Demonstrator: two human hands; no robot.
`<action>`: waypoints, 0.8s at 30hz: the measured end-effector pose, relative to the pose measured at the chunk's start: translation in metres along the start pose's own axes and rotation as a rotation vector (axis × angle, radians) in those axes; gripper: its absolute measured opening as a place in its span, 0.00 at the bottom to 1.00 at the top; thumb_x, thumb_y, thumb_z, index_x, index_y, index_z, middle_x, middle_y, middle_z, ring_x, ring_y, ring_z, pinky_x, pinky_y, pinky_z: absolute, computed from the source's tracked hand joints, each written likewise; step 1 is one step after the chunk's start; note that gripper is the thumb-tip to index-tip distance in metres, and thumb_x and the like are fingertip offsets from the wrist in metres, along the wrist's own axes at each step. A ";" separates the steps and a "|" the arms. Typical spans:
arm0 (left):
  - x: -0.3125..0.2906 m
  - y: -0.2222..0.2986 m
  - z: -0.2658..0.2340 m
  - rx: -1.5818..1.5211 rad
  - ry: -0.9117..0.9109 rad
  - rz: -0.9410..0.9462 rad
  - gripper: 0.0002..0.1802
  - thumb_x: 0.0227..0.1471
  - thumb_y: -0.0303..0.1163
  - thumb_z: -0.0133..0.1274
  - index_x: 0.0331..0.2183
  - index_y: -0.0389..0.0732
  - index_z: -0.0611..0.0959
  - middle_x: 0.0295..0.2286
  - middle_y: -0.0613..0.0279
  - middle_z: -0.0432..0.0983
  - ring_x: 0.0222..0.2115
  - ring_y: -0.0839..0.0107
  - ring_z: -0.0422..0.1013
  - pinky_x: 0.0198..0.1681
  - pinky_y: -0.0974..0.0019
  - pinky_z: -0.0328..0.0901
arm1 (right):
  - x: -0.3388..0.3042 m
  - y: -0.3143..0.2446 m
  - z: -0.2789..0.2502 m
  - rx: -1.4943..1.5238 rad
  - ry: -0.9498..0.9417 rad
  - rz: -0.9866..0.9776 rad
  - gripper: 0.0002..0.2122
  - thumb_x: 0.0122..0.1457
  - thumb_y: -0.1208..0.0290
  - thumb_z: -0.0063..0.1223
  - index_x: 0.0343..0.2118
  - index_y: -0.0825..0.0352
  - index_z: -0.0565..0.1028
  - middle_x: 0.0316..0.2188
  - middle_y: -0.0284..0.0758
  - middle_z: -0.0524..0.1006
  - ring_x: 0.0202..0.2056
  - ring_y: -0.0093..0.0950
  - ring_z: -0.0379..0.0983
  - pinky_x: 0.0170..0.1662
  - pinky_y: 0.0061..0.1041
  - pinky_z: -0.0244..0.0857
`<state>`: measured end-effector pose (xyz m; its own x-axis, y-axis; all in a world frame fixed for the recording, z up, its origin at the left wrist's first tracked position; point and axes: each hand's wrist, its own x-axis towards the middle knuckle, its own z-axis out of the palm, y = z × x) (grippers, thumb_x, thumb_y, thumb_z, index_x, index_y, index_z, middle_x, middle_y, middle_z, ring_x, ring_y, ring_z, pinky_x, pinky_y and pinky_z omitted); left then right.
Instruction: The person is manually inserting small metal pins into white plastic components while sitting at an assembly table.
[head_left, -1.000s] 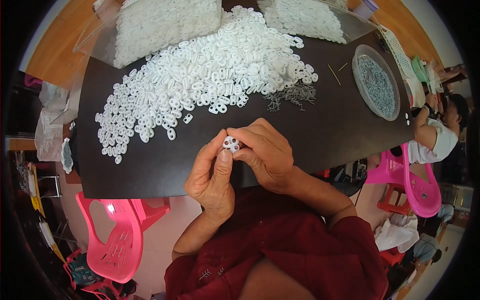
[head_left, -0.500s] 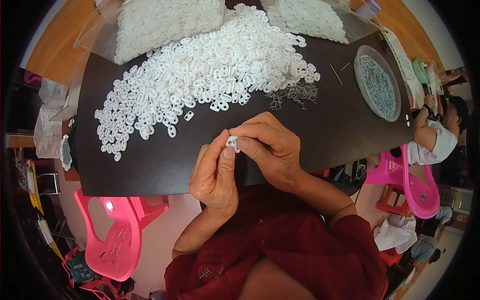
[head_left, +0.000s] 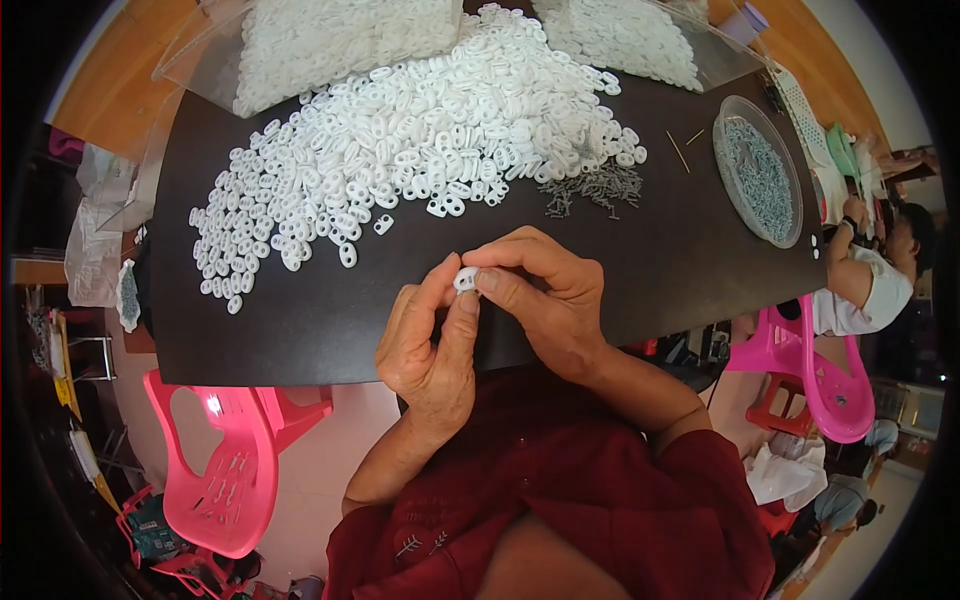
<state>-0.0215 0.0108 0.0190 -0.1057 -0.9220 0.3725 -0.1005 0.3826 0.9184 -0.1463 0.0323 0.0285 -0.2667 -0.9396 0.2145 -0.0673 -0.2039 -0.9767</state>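
Note:
Between the fingertips of both hands is a small white oval plastic piece with holes (head_left: 466, 279), held above the near part of the dark table. My left hand (head_left: 432, 340) pinches it from the left with thumb and forefinger. From the right, the thumb and forefinger of my right hand (head_left: 545, 300) press on the same piece and hide part of it. A large heap of like white pieces (head_left: 400, 150) spreads over the table beyond my hands. Beside the heap's right side lies a pile of small grey screws (head_left: 592, 190).
A round clear dish (head_left: 757, 170) of grey-blue screws stands at the right of the table (head_left: 280, 340). Two thin sticks (head_left: 679, 152) lie near it. Clear bins of white pieces (head_left: 345, 45) are at the back. Pink chairs (head_left: 220, 480) flank me. Another person (head_left: 870, 265) sits at far right.
The white piece has turned slightly between my fingertips. Both hands keep their pinch in nearly the same place, while the view has shifted a little.

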 end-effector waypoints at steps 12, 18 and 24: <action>-0.005 -0.005 0.001 -0.245 0.072 -0.189 0.17 0.48 0.17 0.54 0.43 0.31 0.78 0.27 0.66 0.72 0.27 0.82 0.66 0.31 0.79 0.62 | -0.002 0.001 0.009 -0.048 0.053 -0.021 0.07 0.54 0.84 0.51 0.36 0.72 0.76 0.31 0.32 0.73 0.32 0.17 0.69 0.34 0.15 0.62; -0.005 -0.007 0.001 -0.365 0.098 -0.268 0.16 0.49 0.18 0.54 0.43 0.30 0.77 0.27 0.65 0.74 0.26 0.81 0.67 0.31 0.79 0.63 | -0.001 0.005 0.010 -0.272 0.046 -0.170 0.08 0.52 0.83 0.53 0.36 0.70 0.76 0.31 0.33 0.73 0.31 0.19 0.69 0.33 0.16 0.63; -0.003 -0.010 -0.002 -0.468 0.120 -0.329 0.15 0.49 0.19 0.54 0.43 0.30 0.78 0.28 0.62 0.75 0.25 0.79 0.67 0.29 0.77 0.63 | 0.002 0.003 0.007 -0.419 -0.026 -0.282 0.12 0.49 0.84 0.56 0.37 0.68 0.76 0.32 0.34 0.73 0.31 0.24 0.69 0.32 0.19 0.65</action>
<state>-0.0179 0.0094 0.0089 -0.0274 -0.9986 0.0452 0.3421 0.0331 0.9391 -0.1401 0.0277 0.0256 -0.1585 -0.8715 0.4640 -0.5148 -0.3280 -0.7921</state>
